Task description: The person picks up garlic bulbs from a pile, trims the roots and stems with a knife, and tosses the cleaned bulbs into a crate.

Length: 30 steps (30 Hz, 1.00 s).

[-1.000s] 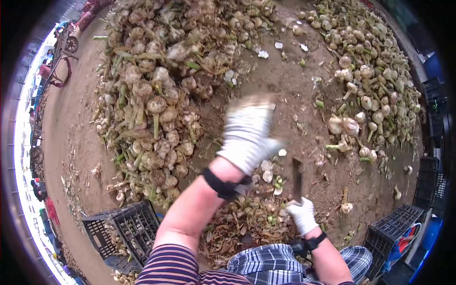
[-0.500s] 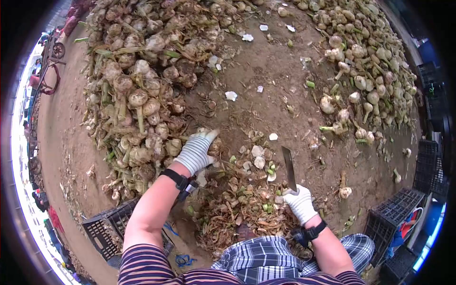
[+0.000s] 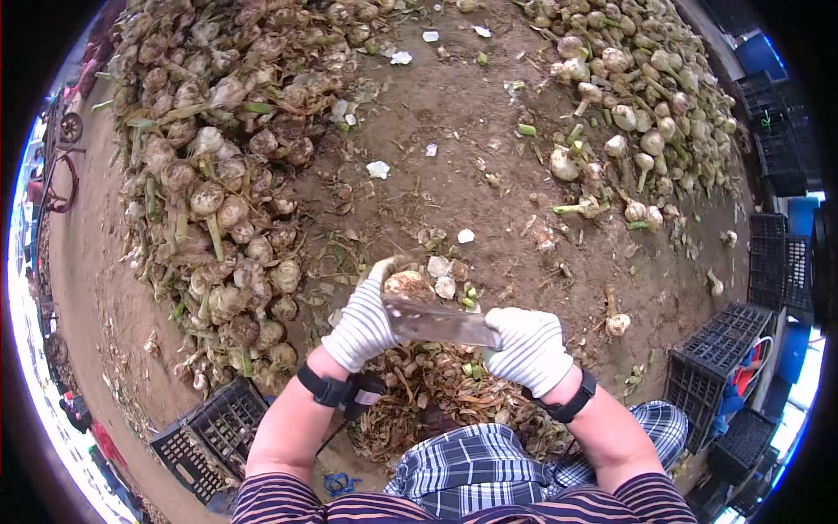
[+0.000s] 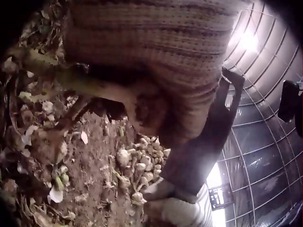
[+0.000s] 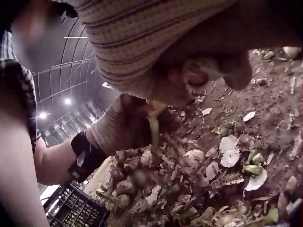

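Observation:
In a striped white glove, my left hand (image 3: pixel 365 327) grips a garlic bulb (image 3: pixel 408 285); its green stem (image 4: pixel 94 87) sticks out in the left wrist view. My right hand (image 3: pixel 531 349), gloved too, holds a knife by the handle. The broad, flat blade (image 3: pixel 441 323) points left and reaches to the left hand, overlapping the lower part of the bulb in the head view. From the right wrist view, the left hand (image 5: pixel 116 127) appears beyond the right one, the garlic stem (image 5: pixel 155 130) hanging down from it.
A big heap of garlic with stems (image 3: pixel 209 192) lies at left, and a second heap (image 3: pixel 655 122) at right. Leaf and stem trimmings (image 3: pixel 463 393) cover the ground before my knees. Black crates stand at lower left (image 3: pixel 229 419) and right (image 3: pixel 720 345).
My left hand has come from the left heap toward the middle with a garlic bulb. The right hand has risen, its knife swinging from pointing away to pointing left.

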Motion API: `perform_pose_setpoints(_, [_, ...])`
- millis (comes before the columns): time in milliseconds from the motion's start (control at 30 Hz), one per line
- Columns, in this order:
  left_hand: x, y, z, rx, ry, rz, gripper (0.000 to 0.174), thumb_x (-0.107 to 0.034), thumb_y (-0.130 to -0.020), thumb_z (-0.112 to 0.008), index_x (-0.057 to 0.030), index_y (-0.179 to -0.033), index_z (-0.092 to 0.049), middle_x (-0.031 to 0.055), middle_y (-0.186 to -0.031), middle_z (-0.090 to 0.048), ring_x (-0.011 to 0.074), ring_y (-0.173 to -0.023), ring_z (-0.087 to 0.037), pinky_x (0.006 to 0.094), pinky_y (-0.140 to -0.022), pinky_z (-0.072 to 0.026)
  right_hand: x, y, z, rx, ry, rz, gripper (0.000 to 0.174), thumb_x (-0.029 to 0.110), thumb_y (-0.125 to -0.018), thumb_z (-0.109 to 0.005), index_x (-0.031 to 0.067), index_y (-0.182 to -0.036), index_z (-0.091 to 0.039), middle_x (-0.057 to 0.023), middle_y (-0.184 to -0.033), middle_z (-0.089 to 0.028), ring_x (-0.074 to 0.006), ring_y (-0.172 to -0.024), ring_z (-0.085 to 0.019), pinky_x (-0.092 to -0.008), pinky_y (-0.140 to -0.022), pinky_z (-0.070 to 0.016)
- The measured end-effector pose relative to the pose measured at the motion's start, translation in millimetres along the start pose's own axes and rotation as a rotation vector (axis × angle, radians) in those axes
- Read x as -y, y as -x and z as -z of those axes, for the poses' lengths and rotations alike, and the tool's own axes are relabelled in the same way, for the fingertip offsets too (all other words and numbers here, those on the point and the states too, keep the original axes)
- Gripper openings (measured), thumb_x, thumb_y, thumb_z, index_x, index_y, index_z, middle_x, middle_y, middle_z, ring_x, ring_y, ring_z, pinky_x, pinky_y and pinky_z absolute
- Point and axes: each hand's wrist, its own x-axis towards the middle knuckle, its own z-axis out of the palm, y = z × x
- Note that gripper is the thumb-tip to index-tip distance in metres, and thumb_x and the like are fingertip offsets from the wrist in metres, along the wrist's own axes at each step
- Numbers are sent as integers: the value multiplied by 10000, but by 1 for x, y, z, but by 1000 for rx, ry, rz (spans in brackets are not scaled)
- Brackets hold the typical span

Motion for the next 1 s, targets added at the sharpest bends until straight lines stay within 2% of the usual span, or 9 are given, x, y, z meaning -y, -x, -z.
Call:
perform_pose_setpoints(67, [15,-3,-2,22,-100,-126,349,-135,-926,-497,-34,-1249,-413,94,-1113,-596,199,-957,-619,356,-855,-529,-2,-2,-7,2,28,31,117,209,-670,-617,109,-706,-570,-127,-613,-568,-332,-563,-572,-398,-501,-456])
perform_pose_setpoints(300, [30,-3,-16,196,681,63,258,-138,-929,-478,-38,-1168,-477,106,-1058,-627,193,-945,-623,340,-818,-535,13,-6,-11,87,-14,74,122,168,-661,-587,86,-743,-623,-149,-686,-625,-344,-638,-622,-428,-561,-498])
perform_pose_setpoints(400, [41,-3,-21,28,249,-149,333,-328,-956,-418,-59,-1141,-487,96,-1065,-616,197,-901,-617,348,-828,-513,12,-7,-15,74,-9,78,114,172,-663,-591,89,-737,-620,-148,-691,-626,-338,-651,-625,-426,-562,-498])
perform_pose_setpoints(467, [41,-3,-21,32,476,49,332,-299,-951,-447,-73,-1193,-428,75,-1123,-576,167,-899,-599,344,-811,-513,7,-8,-20,66,1,88,124,166,-675,-589,103,-768,-642,-141,-693,-627,-334,-659,-627,-426,-558,-498])
perform_pose_setpoints(533, [55,3,-26,-21,-411,-361,290,-298,-969,-402,-70,-1132,-479,81,-1076,-590,175,-910,-599,329,-816,-503,-4,-8,-31,-20,-73,85,155,206,-680,-616,169,-821,-670,-104,-677,-618,-308,-642,-615,-388,-555,-480])
perform_pose_setpoints(567, [53,9,-28,-21,-414,-365,290,-298,-969,-402,-70,-1132,-479,81,-1076,-590,175,-910,-599,329,-816,-503,-12,-7,-38,-33,-79,93,136,199,-689,-610,161,-808,-665,-109,-682,-625,-307,-647,-622,-384,-555,-484])
perform_pose_setpoints(700, [-8,49,-54,8,-821,-846,721,-302,-486,-839,-45,-1093,-546,54,-797,-643,220,-645,-631,335,-695,-530,-82,5,-31,244,175,-394,253,234,-712,-576,105,-910,-667,-156,-786,-664,-339,-750,-647,-424,-651,-520])
perform_pose_setpoints(867, [-10,10,-11,-289,-1127,-786,842,-329,-515,-903,-67,-1204,-495,119,-1120,-534,236,-1015,-551,352,-862,-468,-94,19,-22,-47,89,-527,128,226,-716,-564,103,-739,-594,-151,-706,-628,-358,-685,-611,-434,-617,-487])
perform_pose_setpoints(1000, [-2,7,-14,-154,-303,-587,827,-226,-566,-890,-72,-1253,-454,68,-1130,-536,181,-1014,-543,321,-864,-478,-66,17,-29,-164,-451,-370,72,159,-690,-607,90,-700,-626,-118,-636,-623,-273,-587,-610,-361,-574,-492])
